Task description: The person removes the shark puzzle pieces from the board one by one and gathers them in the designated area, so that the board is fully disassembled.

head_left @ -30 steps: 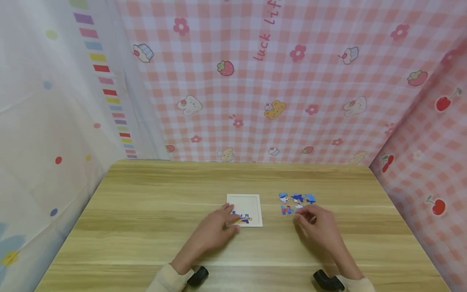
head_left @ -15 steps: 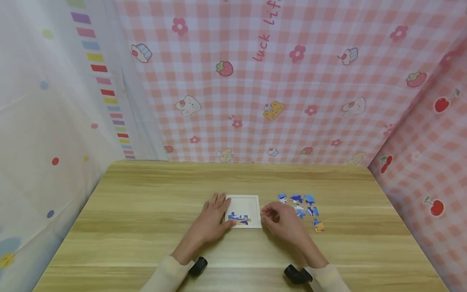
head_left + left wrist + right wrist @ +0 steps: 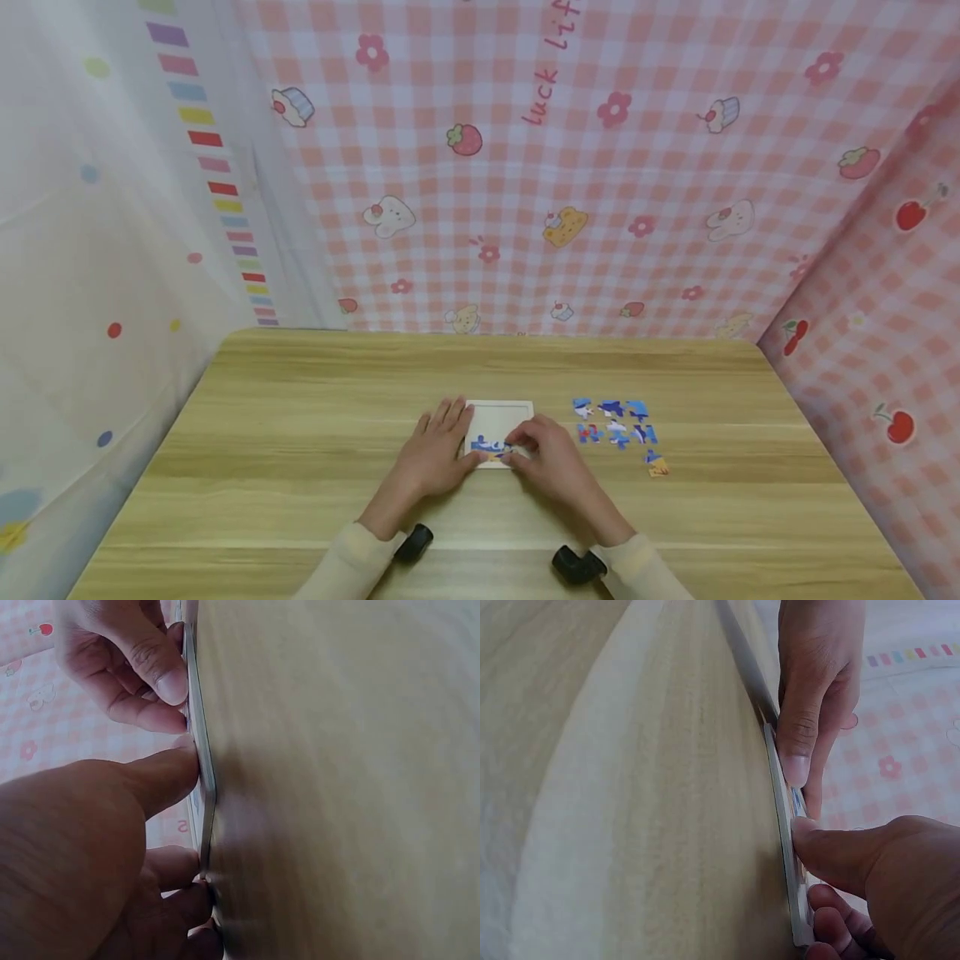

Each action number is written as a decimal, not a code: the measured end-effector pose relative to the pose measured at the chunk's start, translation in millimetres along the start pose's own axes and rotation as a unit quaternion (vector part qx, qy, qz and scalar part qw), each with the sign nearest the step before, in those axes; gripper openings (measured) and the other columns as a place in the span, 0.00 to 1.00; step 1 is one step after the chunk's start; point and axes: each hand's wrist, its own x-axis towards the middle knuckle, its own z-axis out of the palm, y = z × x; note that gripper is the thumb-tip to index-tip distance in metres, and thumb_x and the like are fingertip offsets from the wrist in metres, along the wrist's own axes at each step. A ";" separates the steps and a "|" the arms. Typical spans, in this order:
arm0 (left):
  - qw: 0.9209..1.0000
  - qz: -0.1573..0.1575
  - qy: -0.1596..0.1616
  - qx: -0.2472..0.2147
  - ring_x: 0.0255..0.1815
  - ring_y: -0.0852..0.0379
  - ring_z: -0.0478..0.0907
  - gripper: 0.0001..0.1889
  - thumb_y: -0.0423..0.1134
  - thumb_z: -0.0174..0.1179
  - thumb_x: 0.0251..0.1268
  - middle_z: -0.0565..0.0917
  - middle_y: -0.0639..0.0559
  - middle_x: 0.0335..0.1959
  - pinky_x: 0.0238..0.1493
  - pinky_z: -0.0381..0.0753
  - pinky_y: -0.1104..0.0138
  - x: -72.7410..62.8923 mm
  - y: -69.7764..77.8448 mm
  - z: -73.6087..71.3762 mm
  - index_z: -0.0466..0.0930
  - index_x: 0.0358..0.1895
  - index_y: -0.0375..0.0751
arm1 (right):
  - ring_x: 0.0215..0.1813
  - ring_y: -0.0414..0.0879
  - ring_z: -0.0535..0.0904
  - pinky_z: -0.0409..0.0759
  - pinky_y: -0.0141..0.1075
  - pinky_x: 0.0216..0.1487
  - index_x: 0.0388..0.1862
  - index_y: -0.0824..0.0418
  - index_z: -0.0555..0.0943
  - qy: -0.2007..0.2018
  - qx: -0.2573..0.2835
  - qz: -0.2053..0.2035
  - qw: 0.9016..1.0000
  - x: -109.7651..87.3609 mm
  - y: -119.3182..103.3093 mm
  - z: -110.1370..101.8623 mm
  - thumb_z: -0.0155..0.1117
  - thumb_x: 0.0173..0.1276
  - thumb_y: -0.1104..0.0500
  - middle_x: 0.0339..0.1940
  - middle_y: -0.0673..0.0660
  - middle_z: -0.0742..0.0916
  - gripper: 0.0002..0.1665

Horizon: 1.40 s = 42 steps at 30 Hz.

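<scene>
A square white puzzle tray (image 3: 501,421) lies on the table, with several joined blue, white and yellow puzzle pieces (image 3: 486,445) along its near side. My left hand (image 3: 431,458) steadies the tray at its left: straight fingers spread along the edge, thumb on the near left corner. Over the near right part of the tray, my right hand (image 3: 557,465) pinches a small puzzle piece between thumb and index finger; the fingers mostly hide it. In the left wrist view, the right thumb (image 3: 172,686) is right at the tray's near edge.
Loose puzzle pieces lie right of the tray in rows: blue ones (image 3: 611,408) at the back, a red and blue one (image 3: 588,433) in the middle row, a blue and yellow one (image 3: 656,464) nearest. A patterned cloth (image 3: 480,250) hangs behind the wooden table (image 3: 315,400).
My right hand has moved left from the loose pieces, past the tray's right edge, to over the joined pieces. My left hand has shifted from over the tray's pieces to its left edge, fingers spread.
</scene>
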 end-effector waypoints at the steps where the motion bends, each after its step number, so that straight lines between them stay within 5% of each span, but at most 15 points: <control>1: 1.000 -0.003 -0.001 0.002 0.92 0.35 0.50 0.41 0.51 0.60 0.83 0.56 0.34 0.90 0.90 0.50 0.37 -0.2 0.6 -0.3 0.59 0.86 0.29 | 0.41 0.42 0.77 0.80 0.35 0.44 0.41 0.58 0.91 0.002 0.001 0.004 1.000 -0.3 -0.5 0.1 0.84 0.66 0.60 0.36 0.49 0.84 0.09; 26: 1.000 -0.016 -0.004 0.005 0.91 0.35 0.52 0.42 0.53 0.63 0.81 0.58 0.34 0.89 0.89 0.53 0.37 4.1 2.0 -2.0 0.62 0.85 0.30 | 0.34 0.37 0.78 0.79 0.29 0.36 0.36 0.55 0.88 0.051 0.043 0.040 0.997 -6.4 -4.8 7.1 0.83 0.65 0.66 0.29 0.46 0.86 0.10; 33: 1.000 -0.020 0.001 0.008 0.91 0.34 0.53 0.42 0.54 0.63 0.81 0.59 0.34 0.89 0.89 0.54 0.37 3.3 0.3 -2.8 0.62 0.85 0.30 | 0.33 0.36 0.78 0.79 0.29 0.37 0.39 0.53 0.90 0.017 0.063 0.035 0.997 -10.2 -1.8 -9.4 0.79 0.72 0.61 0.31 0.44 0.88 0.04; 42: 1.000 -0.018 -0.009 0.001 0.92 0.34 0.51 0.43 0.55 0.62 0.82 0.57 0.34 0.90 0.90 0.52 0.38 4.4 4.3 -2.3 0.60 0.86 0.30 | 0.33 0.37 0.79 0.79 0.28 0.35 0.38 0.55 0.90 0.026 0.061 0.048 0.997 -22.6 17.0 -42.6 0.80 0.70 0.62 0.31 0.46 0.89 0.04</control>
